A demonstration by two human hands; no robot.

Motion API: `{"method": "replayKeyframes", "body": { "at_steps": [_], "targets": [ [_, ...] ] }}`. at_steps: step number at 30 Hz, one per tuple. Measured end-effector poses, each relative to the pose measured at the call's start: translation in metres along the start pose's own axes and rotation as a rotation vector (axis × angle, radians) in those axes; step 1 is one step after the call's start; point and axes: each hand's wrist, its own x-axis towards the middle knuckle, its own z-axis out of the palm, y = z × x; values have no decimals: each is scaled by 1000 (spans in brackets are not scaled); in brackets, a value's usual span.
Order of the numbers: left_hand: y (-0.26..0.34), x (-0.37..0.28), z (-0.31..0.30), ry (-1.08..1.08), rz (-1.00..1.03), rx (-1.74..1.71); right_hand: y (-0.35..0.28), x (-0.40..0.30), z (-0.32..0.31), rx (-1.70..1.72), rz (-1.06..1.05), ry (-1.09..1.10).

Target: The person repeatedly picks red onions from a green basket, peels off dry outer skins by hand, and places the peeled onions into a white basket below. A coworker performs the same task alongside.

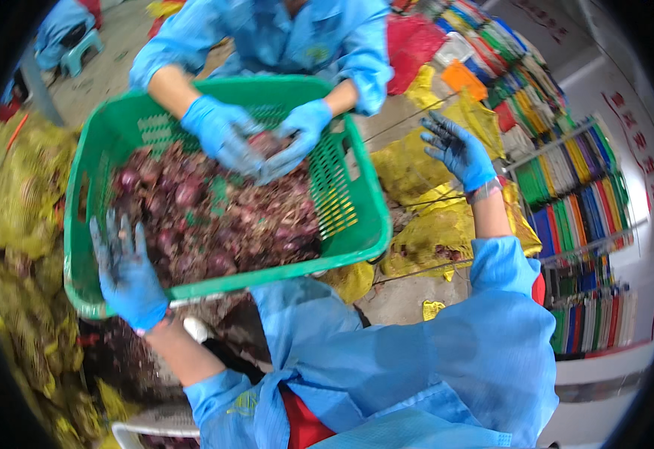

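Before me is a green plastic crate (304, 268) holding red onions (189, 192) and a layer of loose dry onion skins (259, 224). My left hand (130, 269), in a blue glove with darkened fingers, is at the crate's near left corner, fingers spread and apparently empty. Off to the right of the crate, my right hand (456, 149) is raised over yellow mesh sacks, its gloved fingers apart and holding nothing. Across the crate, a co-worker's two blue-gloved hands cup a red onion (266, 144) above the skins.
Yellow mesh sacks of onions (26, 191) stand at the left; other yellow sacks (430, 241) lie on the floor at right. Stacked colourful crates (579, 202) line the right side. A white container (155, 429) is at bottom left, a light blue stool (82, 53) at upper left.
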Motion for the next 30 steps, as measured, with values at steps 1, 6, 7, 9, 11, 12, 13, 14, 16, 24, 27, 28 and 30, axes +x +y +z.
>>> {"method": "replayKeyframes", "body": {
  "at_steps": [1,6,7,9,11,12,13,14,16,24,27,28,30],
  "targets": [
    [-2,-1,5,10,62,102,13,-5,25,-97,71,-140],
    [7,3,-1,114,351,335,64,-19,145,-638,99,-547],
    [7,4,-1,137,391,306,73,-17,165,-752,13,-652],
    [12,4,-5,181,446,369,95,-7,205,-971,37,-846],
    [12,5,-3,208,425,334,136,10,229,-1020,-443,-1041],
    [13,5,-5,205,437,338,149,17,245,-1073,-480,-1112],
    [10,6,-4,191,434,334,161,23,258,-1134,-512,-1164],
    [9,6,-3,190,435,343,187,39,269,-1256,-551,-1192],
    [9,6,-2,192,434,354,233,71,291,-1492,-611,-1179],
    [10,6,-10,158,359,231,334,159,346,-1713,-421,-812],
    [10,9,-9,189,370,230,336,159,352,-1780,-356,-720],
    [11,8,-10,178,359,237,340,162,350,-1843,-350,-691],
    [9,9,-10,169,351,288,345,166,334,-1660,-204,-583]
  ]
}}
